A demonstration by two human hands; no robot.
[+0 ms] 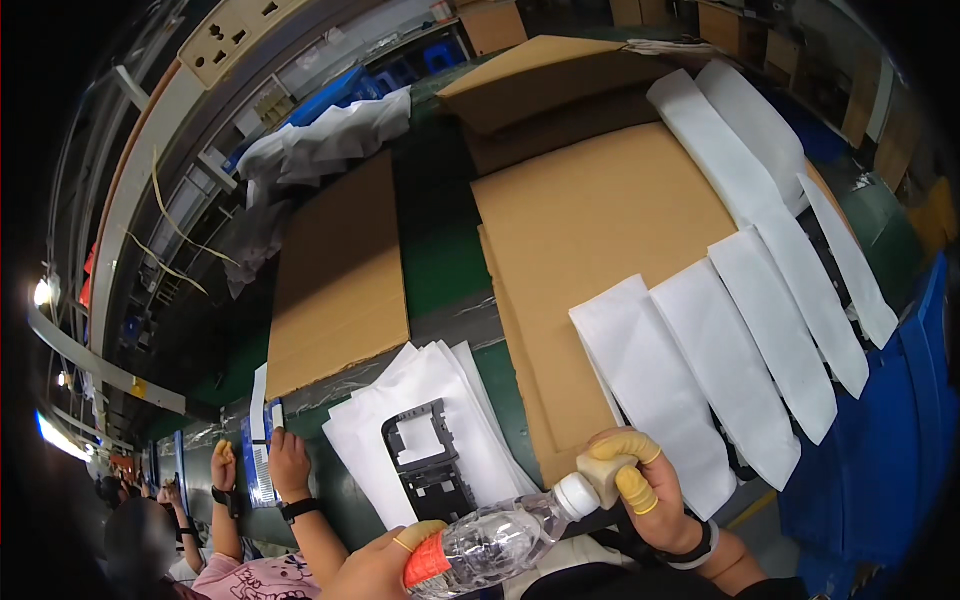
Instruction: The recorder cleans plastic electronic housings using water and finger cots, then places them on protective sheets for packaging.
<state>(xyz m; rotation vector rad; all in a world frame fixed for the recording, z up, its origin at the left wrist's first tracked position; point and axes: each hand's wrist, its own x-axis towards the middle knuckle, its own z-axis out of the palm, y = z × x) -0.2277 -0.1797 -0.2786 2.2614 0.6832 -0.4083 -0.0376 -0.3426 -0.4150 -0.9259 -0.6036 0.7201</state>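
My left hand [372, 572] grips a clear plastic bottle [508, 540] with a white cap and an orange-red label. The bottle lies tilted, cap end up to the right. In my right hand [662, 505], yellow finger cots on its fingers, is a small beige block-shaped pad [606, 478], its material unclear. The pad appears to meet the bottle's cap. Just beyond the bottle, a black plastic frame [430, 465] with rectangular openings rests on a fanned stack of white sheets [358, 432].
Large cardboard sheets [610, 210] cover the bench on the right, edged by several white wrapped flat pieces [690, 350]. Another cardboard sheet [340, 290] lies to the left. A co-worker's hand [290, 465] holds a blue-and-white packet [262, 480]. Blue bins [870, 470] stand at right.
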